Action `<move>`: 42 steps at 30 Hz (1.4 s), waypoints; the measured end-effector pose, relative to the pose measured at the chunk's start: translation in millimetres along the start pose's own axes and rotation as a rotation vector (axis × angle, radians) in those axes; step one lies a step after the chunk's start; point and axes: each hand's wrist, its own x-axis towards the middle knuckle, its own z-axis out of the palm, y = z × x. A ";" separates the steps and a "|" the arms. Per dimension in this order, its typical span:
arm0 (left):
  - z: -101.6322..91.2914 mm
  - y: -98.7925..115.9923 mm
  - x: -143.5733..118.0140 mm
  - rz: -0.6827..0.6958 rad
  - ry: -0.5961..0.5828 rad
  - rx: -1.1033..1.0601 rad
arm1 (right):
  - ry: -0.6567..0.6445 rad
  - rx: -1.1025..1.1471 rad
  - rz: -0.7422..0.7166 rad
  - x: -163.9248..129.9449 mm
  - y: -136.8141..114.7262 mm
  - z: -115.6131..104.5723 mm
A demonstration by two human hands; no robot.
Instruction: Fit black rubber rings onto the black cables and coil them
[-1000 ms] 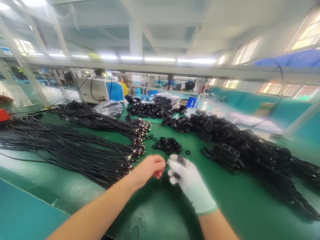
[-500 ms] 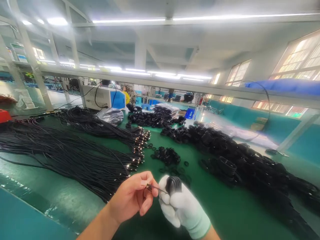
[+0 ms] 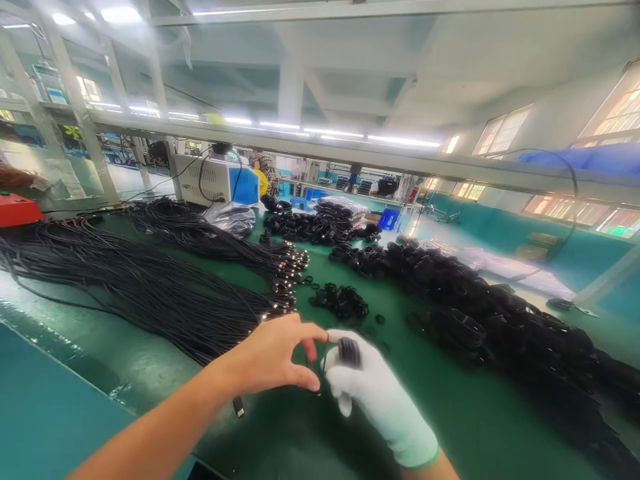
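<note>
My right hand (image 3: 377, 383), in a white glove, is closed around a small coil of black cable (image 3: 349, 352). The loops stand out between its thumb and fingers. My bare left hand (image 3: 283, 353) is just to the left of it, thumb and forefinger spread apart. Its forefinger tip reaches the gloved fingers beside the coil; whether a thin strand lies between them is hard to make out. Below my left wrist hangs a black cable plug with a metal tip (image 3: 239, 407). Beyond both hands lies a small heap of black rings (image 3: 343, 302) on the green mat.
Long black cables (image 3: 135, 280) with metal-tipped ends cover the left of the bench. A large pile of coiled black cables (image 3: 480, 313) runs along the right. Farther back are a white-and-blue machine (image 3: 217, 180), a clear plastic bag (image 3: 230, 219) and a person (image 3: 267, 172).
My left hand has opened from its pinch on a small dark piece at the cable and turned palm down. The plug now dangles below the wrist. My right hand keeps the coil; the view has shifted.
</note>
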 end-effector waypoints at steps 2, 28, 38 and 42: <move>5.2 -4.4 0.4 -0.012 -0.004 -0.057 | -0.073 -0.034 0.051 1.7 4.9 2.6; 23.4 -17.5 9.5 -0.228 -0.295 -0.552 | -0.369 0.343 -0.110 -6.4 18.1 -2.4; 19.4 -1.5 13.1 -0.065 0.148 -0.818 | -0.373 0.386 -0.110 1.1 26.5 -1.1; 13.7 3.7 10.1 0.109 0.092 -0.431 | -0.434 0.398 -0.042 3.2 30.8 -3.0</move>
